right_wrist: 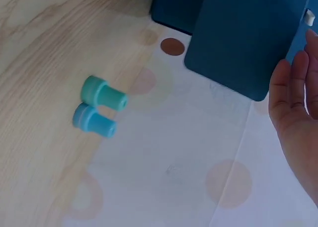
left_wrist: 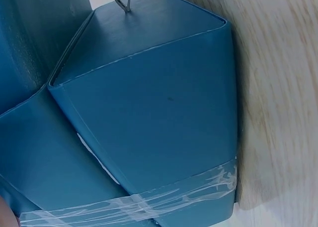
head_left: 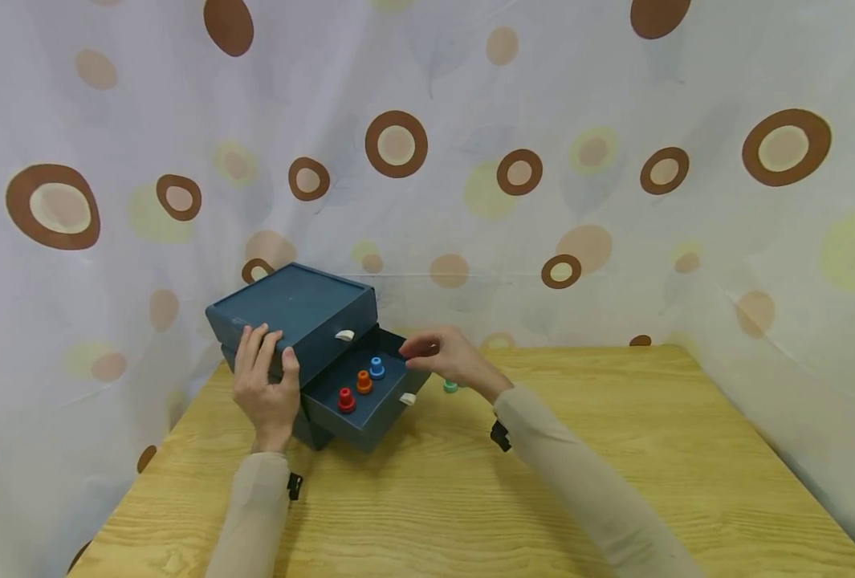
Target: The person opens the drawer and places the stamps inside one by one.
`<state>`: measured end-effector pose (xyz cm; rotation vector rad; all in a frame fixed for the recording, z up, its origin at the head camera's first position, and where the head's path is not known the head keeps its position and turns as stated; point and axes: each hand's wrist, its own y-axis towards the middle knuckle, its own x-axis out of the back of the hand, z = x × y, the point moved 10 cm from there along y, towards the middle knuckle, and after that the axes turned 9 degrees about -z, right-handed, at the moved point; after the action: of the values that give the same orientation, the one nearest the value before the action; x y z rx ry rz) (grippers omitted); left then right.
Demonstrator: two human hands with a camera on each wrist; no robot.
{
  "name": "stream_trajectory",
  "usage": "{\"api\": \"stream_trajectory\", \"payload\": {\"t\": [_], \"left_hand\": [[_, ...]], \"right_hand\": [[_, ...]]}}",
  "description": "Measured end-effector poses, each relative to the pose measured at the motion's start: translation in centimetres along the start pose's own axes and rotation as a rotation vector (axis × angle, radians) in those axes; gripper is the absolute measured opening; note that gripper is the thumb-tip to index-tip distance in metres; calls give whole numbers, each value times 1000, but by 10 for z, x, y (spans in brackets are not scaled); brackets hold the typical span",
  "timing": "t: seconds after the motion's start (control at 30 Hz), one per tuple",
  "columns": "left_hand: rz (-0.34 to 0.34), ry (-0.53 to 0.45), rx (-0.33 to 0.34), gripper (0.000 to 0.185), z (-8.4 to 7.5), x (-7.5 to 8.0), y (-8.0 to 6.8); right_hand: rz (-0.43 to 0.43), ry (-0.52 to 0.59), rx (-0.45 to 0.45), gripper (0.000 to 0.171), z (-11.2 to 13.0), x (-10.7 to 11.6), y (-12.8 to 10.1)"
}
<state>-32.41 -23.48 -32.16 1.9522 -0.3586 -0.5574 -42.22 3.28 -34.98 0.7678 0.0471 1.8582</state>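
A dark blue drawer box (head_left: 290,305) stands on the table, its lower drawer (head_left: 369,429) pulled out. Inside that drawer, a red stamp-like piece (head_left: 346,400), an orange one (head_left: 364,382) and a blue one (head_left: 376,368) stand upright in a row. My left hand (head_left: 266,393) rests on the box's near side, fingers on the top edge and thumb raised toward the front. Over the drawer's far right corner is my right hand (head_left: 452,357), fingertips close together; whether anything is between them is hidden. Two similar pieces, a green one (right_wrist: 103,93) and a light blue one (right_wrist: 94,120), are on the table.
The wooden table (head_left: 579,466) reaches a patterned curtain (head_left: 456,193) behind it. The closed upper drawer has a white tab handle (head_left: 344,335), and the open one has another white tab (head_left: 408,398). Clear tape (left_wrist: 134,207) runs across the box.
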Motion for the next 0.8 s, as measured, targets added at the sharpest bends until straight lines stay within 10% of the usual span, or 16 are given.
{"api": "stream_trajectory", "payload": {"t": [0.8], "left_hand": [[-1, -1, -14, 38, 4, 1, -2]], "right_hand": [[138, -49, -29, 14, -28, -19, -21]]}}
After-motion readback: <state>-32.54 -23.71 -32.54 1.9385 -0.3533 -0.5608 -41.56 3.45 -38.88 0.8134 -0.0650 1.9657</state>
